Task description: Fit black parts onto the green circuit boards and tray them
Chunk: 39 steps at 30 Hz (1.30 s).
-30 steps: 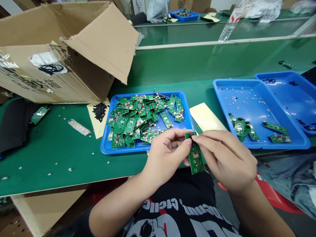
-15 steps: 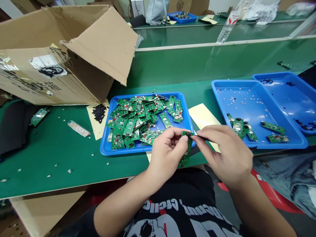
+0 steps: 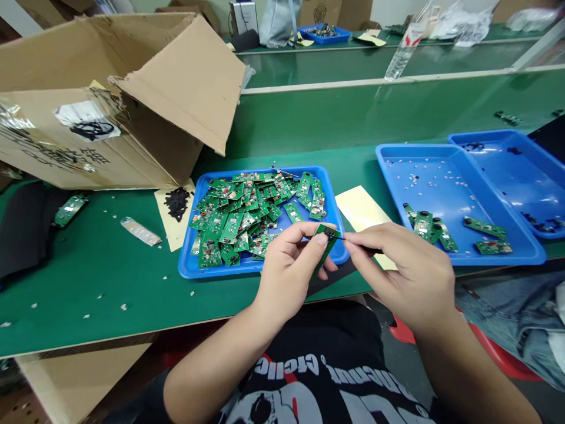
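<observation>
**Me at the bench, little green board in my fingers, right over the tray**

My left hand [image 3: 289, 274] has the board [image 3: 325, 244] pinched between thumb and fingers, just above the near corner of the blue tray [image 3: 260, 272], which is heaped with more boards [image 3: 232, 227]. My right hand [image 3: 404, 274] is pinched narrow on a thin black bit [image 3: 368, 249], too small to make out, right up by the black part on the board's top end. A yellow sheet [image 3: 362, 209] lies just beside the tray, then comes a second blue tray [image 3: 507, 259] with a few boards [image 3: 424, 225] and tiny scraps. The open cardboard box [image 3: 176, 88] sits on the green bench [image 3: 88, 277] to my left.
</observation>
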Available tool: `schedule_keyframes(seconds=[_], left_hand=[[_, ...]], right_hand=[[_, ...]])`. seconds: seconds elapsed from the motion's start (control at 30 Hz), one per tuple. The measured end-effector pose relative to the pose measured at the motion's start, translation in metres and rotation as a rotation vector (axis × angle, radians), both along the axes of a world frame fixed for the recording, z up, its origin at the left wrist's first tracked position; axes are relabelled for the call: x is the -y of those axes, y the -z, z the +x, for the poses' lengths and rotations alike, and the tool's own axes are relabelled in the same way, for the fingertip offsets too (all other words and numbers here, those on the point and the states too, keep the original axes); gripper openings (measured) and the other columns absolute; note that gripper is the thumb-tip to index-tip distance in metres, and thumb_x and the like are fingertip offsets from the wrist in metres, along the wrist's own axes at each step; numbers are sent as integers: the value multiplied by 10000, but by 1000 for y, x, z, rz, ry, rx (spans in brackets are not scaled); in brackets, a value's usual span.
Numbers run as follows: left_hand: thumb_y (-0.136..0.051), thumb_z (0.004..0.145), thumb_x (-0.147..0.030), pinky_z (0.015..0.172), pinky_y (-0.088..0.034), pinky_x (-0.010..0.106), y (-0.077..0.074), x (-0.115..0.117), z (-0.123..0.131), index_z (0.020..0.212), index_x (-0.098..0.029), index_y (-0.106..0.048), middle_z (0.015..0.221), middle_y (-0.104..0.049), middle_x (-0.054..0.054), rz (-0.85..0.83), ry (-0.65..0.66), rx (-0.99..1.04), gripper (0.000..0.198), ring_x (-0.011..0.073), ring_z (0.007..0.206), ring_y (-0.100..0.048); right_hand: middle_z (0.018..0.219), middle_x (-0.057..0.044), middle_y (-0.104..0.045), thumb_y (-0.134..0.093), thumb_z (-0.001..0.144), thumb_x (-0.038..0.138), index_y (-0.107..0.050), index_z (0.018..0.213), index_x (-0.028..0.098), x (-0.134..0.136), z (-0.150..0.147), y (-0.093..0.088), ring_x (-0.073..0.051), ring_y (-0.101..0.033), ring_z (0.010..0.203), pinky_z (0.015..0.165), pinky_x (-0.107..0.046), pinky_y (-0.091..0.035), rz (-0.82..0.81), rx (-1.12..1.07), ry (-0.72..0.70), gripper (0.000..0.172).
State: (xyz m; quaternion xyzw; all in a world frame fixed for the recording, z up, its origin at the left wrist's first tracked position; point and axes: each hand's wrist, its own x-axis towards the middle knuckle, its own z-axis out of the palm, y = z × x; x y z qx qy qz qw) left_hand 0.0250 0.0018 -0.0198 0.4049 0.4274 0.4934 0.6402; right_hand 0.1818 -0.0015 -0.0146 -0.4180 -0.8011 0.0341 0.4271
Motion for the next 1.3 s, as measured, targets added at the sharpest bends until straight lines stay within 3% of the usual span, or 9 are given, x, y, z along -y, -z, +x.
schedule_keyframes(seconds=[0.2,0.37,0.53,0.67,0.83,0.97,1.07,1.17,1.3], left_hand=[[-633,835,-296,428,-399,172,-6,-2,-11,855,-148,-705,517,-559,-32,42,106,-201,167,65,427,-478],[-633,816,-234,384,-365,153,-19,-12,-24,811,-146,-722,509,-553,-30,45,330,-291,125,71,432,-508],[-643,790,-201,368,-383,146,-27,-26,-33,888,-148,-688,520,-556,-45,-50,602,-257,120,67,407,-515],[-674,740,-149,327,-329,120,-30,-32,-35,962,-182,-568,583,-546,-82,-112,681,-168,247,53,385,-524],[-676,765,-184,334,-364,145,-27,-45,-37,1052,-190,-553,806,-640,-29,-169,818,-49,313,43,411,-542],[-621,853,-390,484,-476,198,-22,-53,-41,1068,-169,-600,989,-689,81,-55,640,-69,309,102,621,-639],[-600,875,-439,620,-509,234,-22,-38,-42,1045,-182,-639,996,-671,80,243,182,-354,310,130,751,-628],[-693,833,-342,560,-463,208,-19,-7,-36,978,-202,-659,752,-597,-2,569,-254,-586,204,98,623,-523],[-770,777,-297,554,-528,189,-8,22,-17,998,-192,-649,750,-651,-5,637,-184,-480,273,95,608,-605]], right_hand=[[786,-25,-689,-612,861,75,-640,925,216,-4,8,-8,-153,-637,710,643,-310,-512,22,53,8,158],[846,-48,-683,-606,871,71,-642,983,198,-7,17,-15,-148,-604,737,654,-308,-499,82,203,-114,173],[751,-12,-616,-554,899,52,-605,1180,217,-11,19,-21,-125,-530,675,589,-273,-455,40,227,-239,330],[789,-31,-611,-508,914,42,-652,1023,168,-17,21,-25,-105,-521,697,591,-247,-460,-18,204,-460,220],[823,-38,-633,-517,924,72,-654,983,142,-19,23,-27,-84,-578,755,655,-206,-500,-157,109,-553,165],[805,-19,-667,-539,911,82,-653,967,160,-16,24,-26,-69,-620,727,635,-170,-507,-257,35,-494,149],[795,6,-687,-572,891,90,-661,928,195,-12,23,-23,-69,-641,719,633,-163,-516,-271,-35,-327,142],[819,12,-694,-592,878,96,-677,909,209,-9,18,-18,-66,-646,681,579,-159,-513,-299,-123,-169,145],[818,16,-688,-608,868,105,-690,938,215,-3,2,-11,-78,-645,688,560,-176,-508,-282,-209,-42,154]])
